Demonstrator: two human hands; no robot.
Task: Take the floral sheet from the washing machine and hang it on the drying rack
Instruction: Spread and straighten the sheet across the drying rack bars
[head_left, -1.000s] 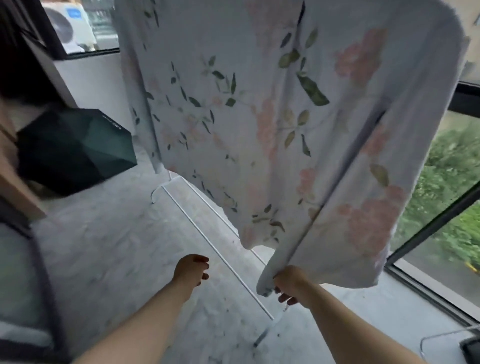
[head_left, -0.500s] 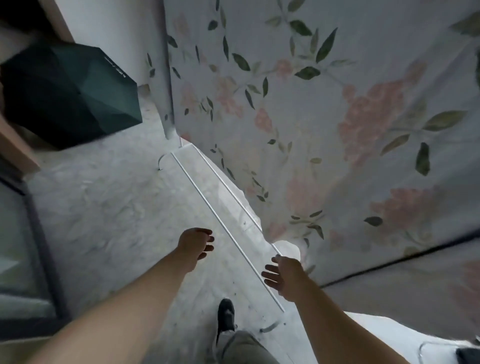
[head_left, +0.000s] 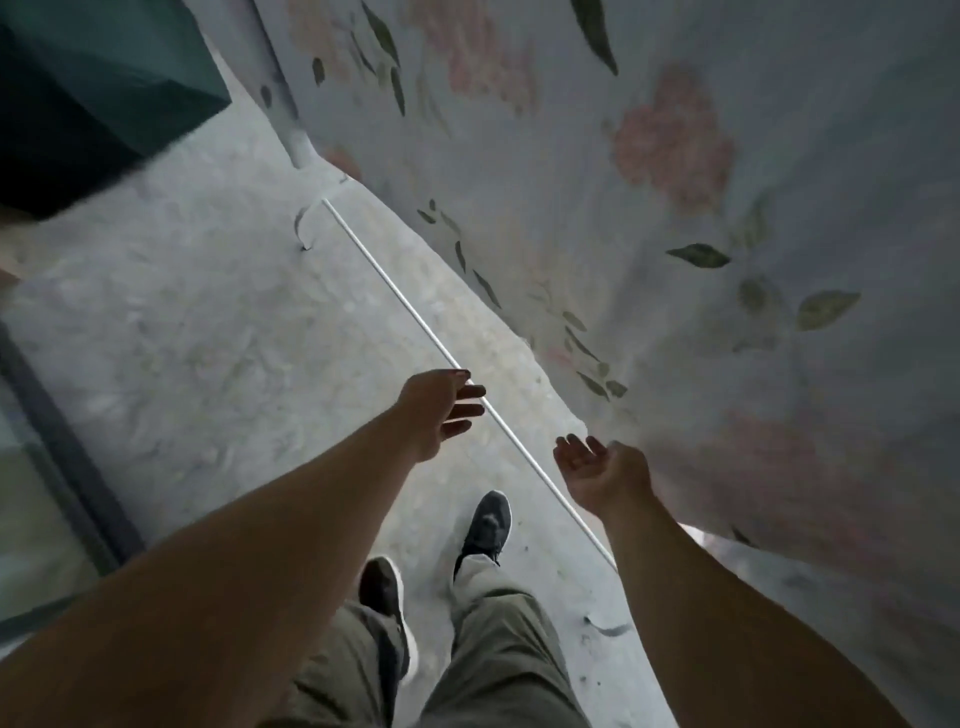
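Note:
The floral sheet (head_left: 675, 234), pale with pink flowers and green leaves, hangs down over the upper right of the view, its lower edge running diagonally above the floor. A thin white bar of the drying rack (head_left: 410, 306) crosses the floor below it. My left hand (head_left: 439, 410) is held out over that bar, fingers relaxed, holding nothing. My right hand (head_left: 597, 473) is palm up with fingers spread, just left of the sheet's lower edge and apart from it. The top of the rack is out of view.
A dark green umbrella (head_left: 93, 93) lies open on the grey floor (head_left: 182, 338) at the upper left. A dark door frame (head_left: 67, 457) runs along the left edge. My two dark shoes (head_left: 483, 525) and grey trousers stand below the hands.
A second ago my right hand gripped the sheet's lower corner; it has let go and turned palm up. The view has tipped downward, and my left hand has opened a little over the bar.

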